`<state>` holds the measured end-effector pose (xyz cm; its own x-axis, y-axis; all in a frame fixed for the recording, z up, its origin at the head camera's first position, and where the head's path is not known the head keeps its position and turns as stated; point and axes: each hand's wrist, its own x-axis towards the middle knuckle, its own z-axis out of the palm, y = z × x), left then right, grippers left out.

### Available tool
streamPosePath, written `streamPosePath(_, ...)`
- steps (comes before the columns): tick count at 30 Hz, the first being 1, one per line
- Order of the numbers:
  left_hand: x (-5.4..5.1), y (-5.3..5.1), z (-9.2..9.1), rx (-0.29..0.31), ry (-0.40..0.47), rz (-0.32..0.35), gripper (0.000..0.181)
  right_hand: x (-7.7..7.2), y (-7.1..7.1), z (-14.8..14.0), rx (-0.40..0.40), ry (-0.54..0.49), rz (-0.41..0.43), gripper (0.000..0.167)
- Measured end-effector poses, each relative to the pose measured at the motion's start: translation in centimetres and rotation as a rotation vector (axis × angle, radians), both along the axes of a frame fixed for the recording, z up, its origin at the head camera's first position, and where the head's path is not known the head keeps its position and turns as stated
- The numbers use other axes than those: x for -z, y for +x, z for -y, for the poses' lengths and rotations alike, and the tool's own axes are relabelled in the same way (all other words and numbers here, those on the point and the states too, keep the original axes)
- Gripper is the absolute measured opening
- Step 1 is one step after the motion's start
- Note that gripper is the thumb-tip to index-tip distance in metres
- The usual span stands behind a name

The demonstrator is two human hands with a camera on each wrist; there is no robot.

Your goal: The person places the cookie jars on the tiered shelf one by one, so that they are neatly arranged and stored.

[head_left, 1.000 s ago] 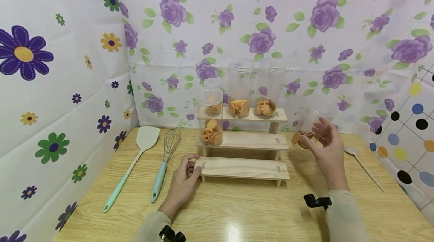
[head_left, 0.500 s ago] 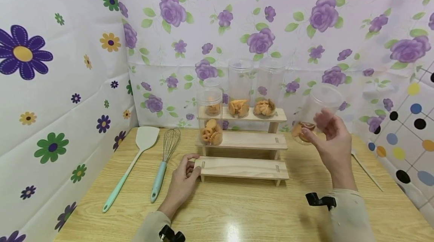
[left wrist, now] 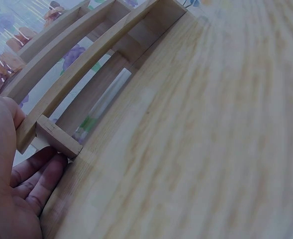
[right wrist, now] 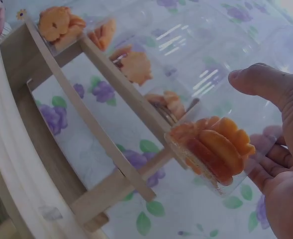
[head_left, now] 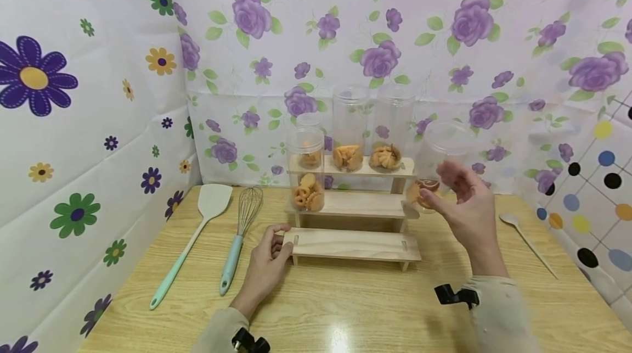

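Observation:
In the head view my right hand (head_left: 471, 210) holds a clear plastic jar (head_left: 446, 141), slightly tilted, in the air at the right end of the three-tier wooden rack (head_left: 351, 244). Orange-brown cookies (right wrist: 216, 147) lie at its bottom; in the right wrist view the thumb is on one side and the fingers behind. My left hand (head_left: 269, 262) grips the left end of the lowest tier, its fingers by the short leg (left wrist: 59, 137). A jar of cookies (head_left: 308, 177) stands at the left of the middle tier. On the top tier stand three more jars, including the middle jar (head_left: 349, 128) and right jar (head_left: 395, 128).
Left of the rack, a white-headed spatula (head_left: 207, 207) with a green handle and a whisk (head_left: 242, 232) with a blue handle lie on the wooden table (head_left: 340, 309). A spoon (head_left: 525, 240) lies at the right. Flowered cloth (head_left: 321, 29) hangs close behind the rack.
My right hand has lifted the jar from low on the right, then carried it left toward the rack's right end. My left hand stays at the lowest tier.

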<state>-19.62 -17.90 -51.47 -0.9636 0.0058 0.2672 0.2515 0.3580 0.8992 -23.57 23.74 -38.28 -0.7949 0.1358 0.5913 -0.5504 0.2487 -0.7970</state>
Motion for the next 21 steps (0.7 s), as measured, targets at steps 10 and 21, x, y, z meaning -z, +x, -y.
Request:
streamPosePath(10,-0.2,-0.1,-0.1,0.01,0.018,0.009,0.035,0.4,-0.2,3.1,-0.107,0.017,-0.032,0.072)
streamPosePath(21,0.0,-0.1,0.0,-0.004,0.017,0.004,0.036,0.9,-1.1,8.7,-0.201,0.009,0.045,0.075)
